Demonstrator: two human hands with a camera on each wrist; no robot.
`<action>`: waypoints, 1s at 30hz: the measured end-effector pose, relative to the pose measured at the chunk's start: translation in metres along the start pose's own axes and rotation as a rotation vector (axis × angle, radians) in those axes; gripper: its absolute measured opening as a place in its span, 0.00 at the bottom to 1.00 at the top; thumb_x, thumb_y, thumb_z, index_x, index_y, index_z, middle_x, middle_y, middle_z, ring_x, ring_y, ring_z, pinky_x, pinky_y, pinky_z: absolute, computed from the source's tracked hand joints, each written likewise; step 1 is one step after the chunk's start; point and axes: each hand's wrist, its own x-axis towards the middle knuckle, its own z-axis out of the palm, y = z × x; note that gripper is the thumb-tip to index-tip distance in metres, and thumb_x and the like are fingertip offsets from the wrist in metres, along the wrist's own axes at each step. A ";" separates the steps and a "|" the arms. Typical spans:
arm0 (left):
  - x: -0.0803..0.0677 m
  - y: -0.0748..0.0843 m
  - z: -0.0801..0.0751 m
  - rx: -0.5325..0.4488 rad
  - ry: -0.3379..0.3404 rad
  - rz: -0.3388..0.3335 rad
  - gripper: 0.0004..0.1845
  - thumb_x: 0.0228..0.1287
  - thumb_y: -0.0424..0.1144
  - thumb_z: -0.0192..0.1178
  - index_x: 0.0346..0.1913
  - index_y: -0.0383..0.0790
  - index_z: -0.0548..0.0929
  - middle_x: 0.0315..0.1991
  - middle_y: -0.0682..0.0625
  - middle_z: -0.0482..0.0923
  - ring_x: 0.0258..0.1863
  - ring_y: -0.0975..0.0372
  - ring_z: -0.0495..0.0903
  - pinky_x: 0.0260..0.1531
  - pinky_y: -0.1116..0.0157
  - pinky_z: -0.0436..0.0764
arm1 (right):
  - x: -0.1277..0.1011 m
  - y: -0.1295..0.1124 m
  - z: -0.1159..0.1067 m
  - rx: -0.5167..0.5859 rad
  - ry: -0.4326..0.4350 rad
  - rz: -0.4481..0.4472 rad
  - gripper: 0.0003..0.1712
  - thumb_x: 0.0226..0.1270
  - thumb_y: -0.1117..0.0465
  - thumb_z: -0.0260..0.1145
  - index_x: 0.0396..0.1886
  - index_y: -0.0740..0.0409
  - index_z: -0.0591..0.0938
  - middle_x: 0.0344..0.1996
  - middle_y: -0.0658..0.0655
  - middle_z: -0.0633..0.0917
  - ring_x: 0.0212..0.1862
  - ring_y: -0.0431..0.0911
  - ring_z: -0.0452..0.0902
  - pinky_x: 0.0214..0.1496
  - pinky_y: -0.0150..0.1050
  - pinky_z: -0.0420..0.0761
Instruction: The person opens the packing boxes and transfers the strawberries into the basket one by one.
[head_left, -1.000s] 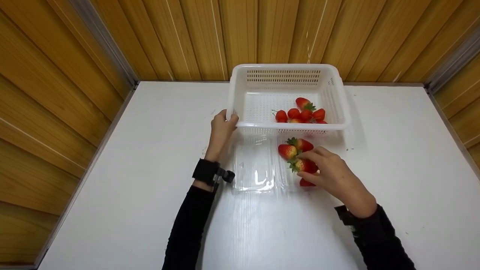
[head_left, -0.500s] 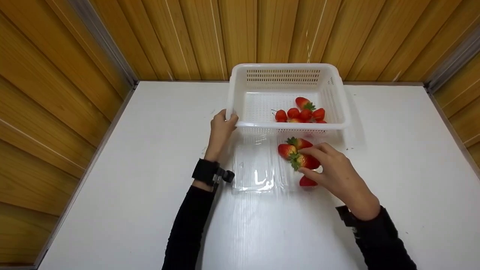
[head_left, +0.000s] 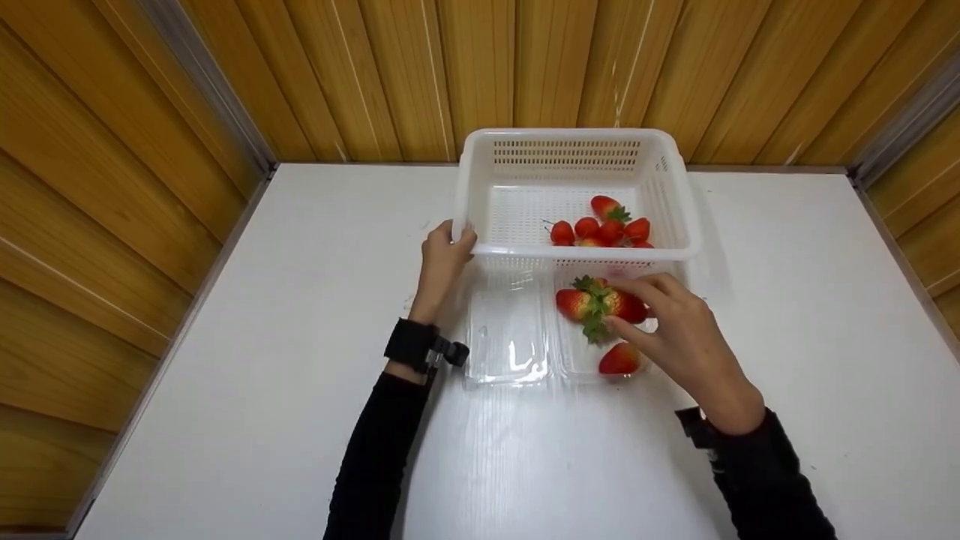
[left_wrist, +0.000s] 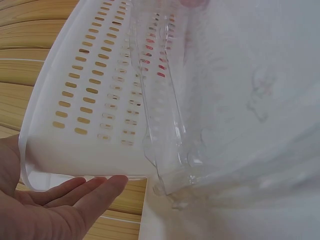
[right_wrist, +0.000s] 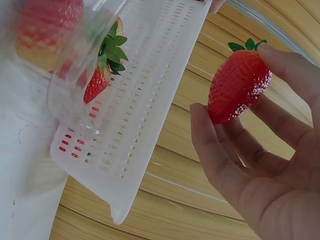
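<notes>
My right hand (head_left: 686, 341) pinches a strawberry (right_wrist: 237, 87) between thumb and fingertips, over the right half of a clear plastic clamshell box (head_left: 510, 337). In the head view its green leaves point left. One strawberry (head_left: 573, 304) lies in that half to the left, another (head_left: 619, 359) near the front, and a further one is mostly hidden behind the held one. My left hand (head_left: 444, 259) grips the front left corner of a white plastic basket (head_left: 577, 253), thumb on the rim. Its fingers (left_wrist: 102, 197) show under the corner in the left wrist view.
Several red fruits (head_left: 587, 227), strawberries among them, lie in the basket's front right part. The basket overhangs the back of the box. A wood-patterned wall (head_left: 551, 60) stands behind the white table (head_left: 337, 247), with panels at both sides.
My right hand has moved slightly back and right with the strawberry, turning it a little. The front strawberry in the box shows more fully. My left hand and the basket have stayed put.
</notes>
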 end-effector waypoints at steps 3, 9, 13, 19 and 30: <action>-0.001 -0.001 -0.001 0.000 -0.001 -0.002 0.17 0.62 0.39 0.54 0.47 0.28 0.78 0.42 0.44 0.79 0.41 0.61 0.78 0.40 0.65 0.82 | 0.003 0.003 -0.001 0.009 0.000 0.009 0.30 0.50 0.57 0.76 0.56 0.51 0.80 0.45 0.54 0.78 0.41 0.46 0.76 0.38 0.44 0.83; -0.002 0.001 -0.001 -0.015 -0.011 -0.007 0.16 0.64 0.41 0.53 0.47 0.32 0.78 0.46 0.41 0.79 0.45 0.60 0.78 0.42 0.65 0.81 | 0.017 0.012 -0.007 0.001 0.018 -0.004 0.26 0.52 0.58 0.74 0.53 0.54 0.81 0.44 0.57 0.79 0.40 0.48 0.78 0.38 0.45 0.84; -0.001 0.000 0.000 -0.011 -0.004 -0.011 0.18 0.64 0.40 0.53 0.49 0.29 0.77 0.46 0.42 0.79 0.45 0.59 0.78 0.42 0.65 0.81 | 0.031 0.019 -0.012 -0.019 0.033 -0.008 0.25 0.53 0.59 0.74 0.52 0.56 0.81 0.43 0.58 0.79 0.37 0.48 0.77 0.37 0.46 0.84; 0.001 0.000 0.000 -0.003 -0.003 -0.015 0.18 0.65 0.40 0.53 0.50 0.28 0.77 0.50 0.41 0.78 0.50 0.59 0.77 0.43 0.65 0.82 | 0.050 0.030 -0.018 -0.048 0.029 0.019 0.25 0.54 0.57 0.73 0.53 0.58 0.81 0.44 0.60 0.80 0.37 0.49 0.75 0.38 0.48 0.83; 0.001 -0.001 0.001 0.003 0.009 -0.009 0.16 0.64 0.41 0.54 0.47 0.31 0.79 0.46 0.41 0.79 0.46 0.59 0.78 0.41 0.65 0.82 | 0.067 0.049 -0.017 -0.052 0.027 0.047 0.23 0.56 0.57 0.72 0.51 0.61 0.81 0.43 0.64 0.80 0.38 0.53 0.75 0.38 0.50 0.81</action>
